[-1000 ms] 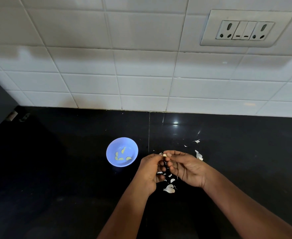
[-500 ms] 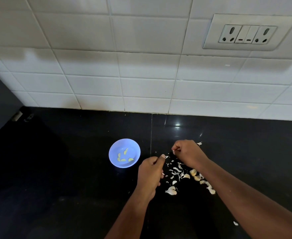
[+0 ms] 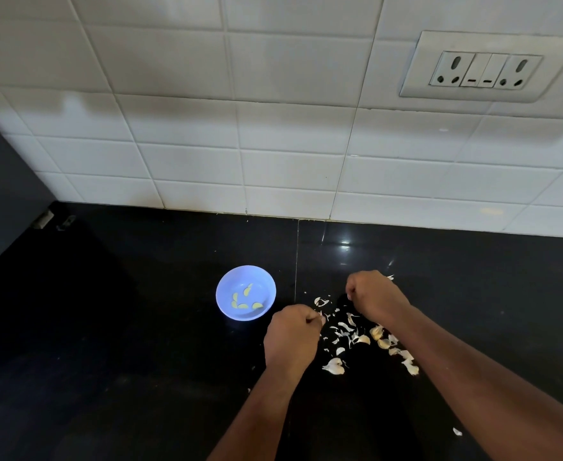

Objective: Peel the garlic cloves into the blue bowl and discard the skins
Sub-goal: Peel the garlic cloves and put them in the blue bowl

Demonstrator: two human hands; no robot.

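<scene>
Sitting farthest left on the black bench (image 3: 140,327), the blue bowl (image 3: 245,292) holds four peeled cloves (image 3: 244,299) and serves as the landmark. Just right of the bowl and a little nearer the person, the left hand (image 3: 291,337) is curled, its fingertips pinching what looks like a small pale garlic clove (image 3: 321,319); how much skin it carries is too small to tell. Farther right of the bowl, the right hand (image 3: 374,296) is fisted, and I cannot tell whether it holds a skin. Between and below the hands, right of the bowl, lie loose skins (image 3: 343,331) and a few unpeeled cloves (image 3: 383,339). The left hand is plainly the nearer one, so I judge a drop would be a short move leftward and slightly away from the person.
</scene>
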